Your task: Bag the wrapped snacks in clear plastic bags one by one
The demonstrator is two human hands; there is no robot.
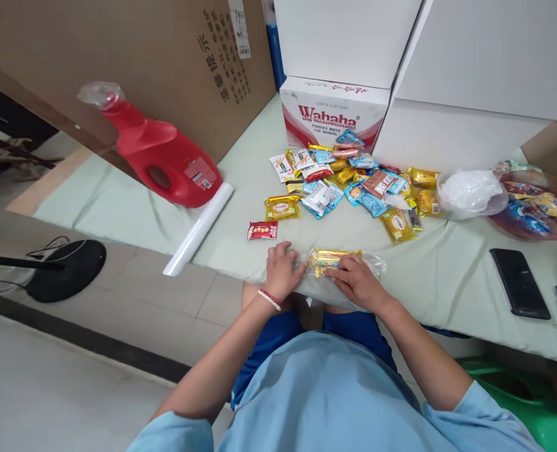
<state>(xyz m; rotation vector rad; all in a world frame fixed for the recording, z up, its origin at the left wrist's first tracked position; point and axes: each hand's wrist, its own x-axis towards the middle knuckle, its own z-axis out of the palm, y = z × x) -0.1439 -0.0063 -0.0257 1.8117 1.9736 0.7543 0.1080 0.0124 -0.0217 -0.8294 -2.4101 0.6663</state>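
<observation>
Snack in long, shiny gold wrapper (329, 256) lies on clear plastic film (377, 266) near the edge of pale green cloth (448, 270), its long axis running left to right. Our right hand (362, 282) is nearer, its bent fingers touching the wrapper's right part; our left hand (282, 269) is beside its left end, fingers slightly apart. We cannot tell if either hand grips.

Jug (172, 157) is left on the table (457, 270), carton (165, 56) behind it, roll (198, 231) just in front. Snack pile (349, 179) sits mid-table, water box (332, 119) behind. Bag (471, 193) is right of the pile, bowl (537, 207) right of that, phone (520, 282) in front of the bowl. Bars (332, 258) lie before the pile, near the front edge
</observation>
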